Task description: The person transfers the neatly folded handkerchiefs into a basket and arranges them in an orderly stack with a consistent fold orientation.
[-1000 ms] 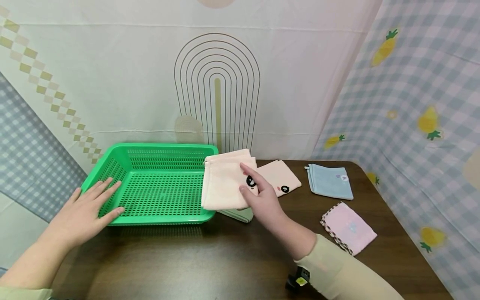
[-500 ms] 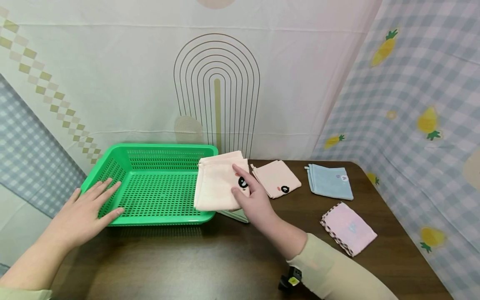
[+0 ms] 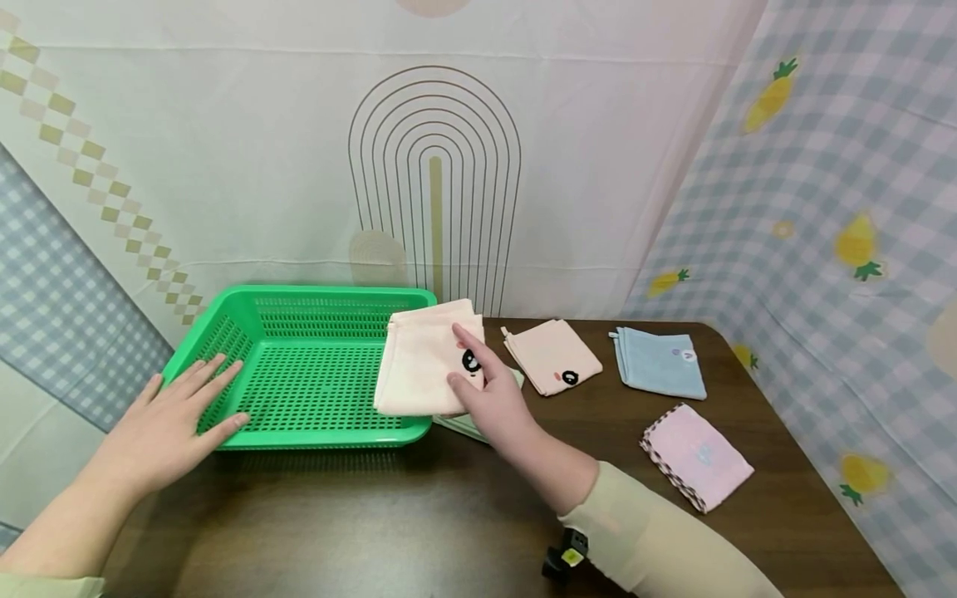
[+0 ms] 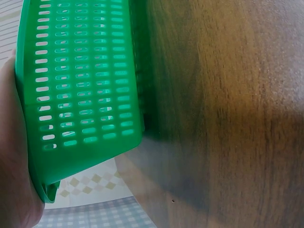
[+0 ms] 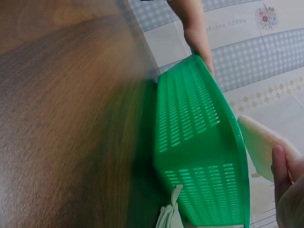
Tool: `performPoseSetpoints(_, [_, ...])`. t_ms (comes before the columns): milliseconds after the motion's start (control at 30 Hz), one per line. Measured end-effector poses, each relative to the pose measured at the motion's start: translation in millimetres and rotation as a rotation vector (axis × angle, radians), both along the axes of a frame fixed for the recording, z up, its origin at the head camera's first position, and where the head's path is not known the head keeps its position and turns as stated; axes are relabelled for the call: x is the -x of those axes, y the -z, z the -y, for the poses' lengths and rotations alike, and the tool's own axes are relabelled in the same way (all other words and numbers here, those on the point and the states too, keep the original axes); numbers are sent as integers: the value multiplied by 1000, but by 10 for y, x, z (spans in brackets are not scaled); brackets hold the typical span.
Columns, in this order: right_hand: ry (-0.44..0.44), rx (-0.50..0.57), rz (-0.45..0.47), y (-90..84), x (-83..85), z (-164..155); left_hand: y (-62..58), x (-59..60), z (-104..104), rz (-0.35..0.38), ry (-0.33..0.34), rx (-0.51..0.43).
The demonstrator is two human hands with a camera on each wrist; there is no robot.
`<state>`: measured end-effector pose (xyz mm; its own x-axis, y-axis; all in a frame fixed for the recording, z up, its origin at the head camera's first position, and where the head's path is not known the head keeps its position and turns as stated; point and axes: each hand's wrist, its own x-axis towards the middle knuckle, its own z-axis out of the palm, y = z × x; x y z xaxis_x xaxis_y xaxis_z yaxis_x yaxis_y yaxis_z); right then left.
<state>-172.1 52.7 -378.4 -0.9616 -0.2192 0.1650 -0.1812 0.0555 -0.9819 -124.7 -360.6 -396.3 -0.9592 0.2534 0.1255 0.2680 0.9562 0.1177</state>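
**1 cloth over the basket, 4 on the table**

Head: right hand [image 3: 489,397] pinches the folded peach cloth [image 3: 419,365] above the empty green basket [image 3: 224,332]; left hand [image 3: 168,419], fingers flat, steadies its corner.

Left wrist: palm against the rim.

Right wrist: fingers grip the cloth.

Staged rec. booth – cloth backdrops [image 3: 224,149]

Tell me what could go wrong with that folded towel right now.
The folded pale pink towel with a cartoon face, pinched by the right hand, sits half over the green perforated plastic basket's right rim; it might snag or unfold there. The pale green cloth tucked beside the basket could get dragged along.
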Motion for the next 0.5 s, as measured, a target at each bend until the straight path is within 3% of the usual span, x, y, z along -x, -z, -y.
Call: performPoseSetpoints(500, [-55, 45, 54, -18, 26, 203, -14, -4, -13, 2, -3, -1])
